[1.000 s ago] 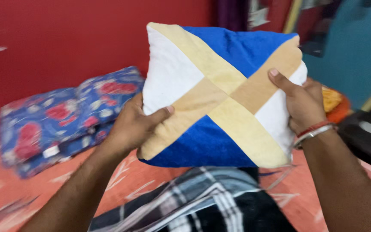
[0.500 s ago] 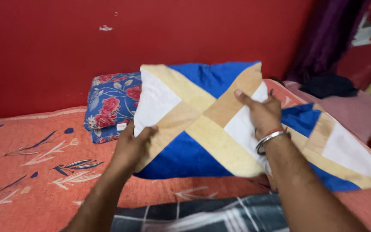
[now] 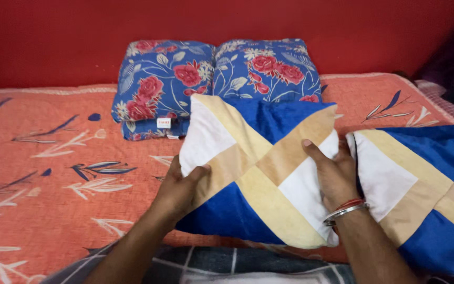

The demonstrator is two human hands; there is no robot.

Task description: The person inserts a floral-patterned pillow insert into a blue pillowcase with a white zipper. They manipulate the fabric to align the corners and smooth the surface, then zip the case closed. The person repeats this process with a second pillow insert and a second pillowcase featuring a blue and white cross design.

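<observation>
While the orange bedspread (image 3: 53, 173) fills most of my view, I count two blue floral pillows (image 3: 214, 79) side by side against the red wall (image 3: 80, 26), then two patchwork cushions (blue, white and tan): one (image 3: 421, 184) lying at right, one (image 3: 253, 168) gripped at its edges by my left hand (image 3: 177, 192) and right hand (image 3: 334, 176).

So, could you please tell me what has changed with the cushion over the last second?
The blue, white and tan cushion has come down from mid-air onto the orange bedspread, beside a matching cushion. Left hand and right hand still grip its sides.
</observation>
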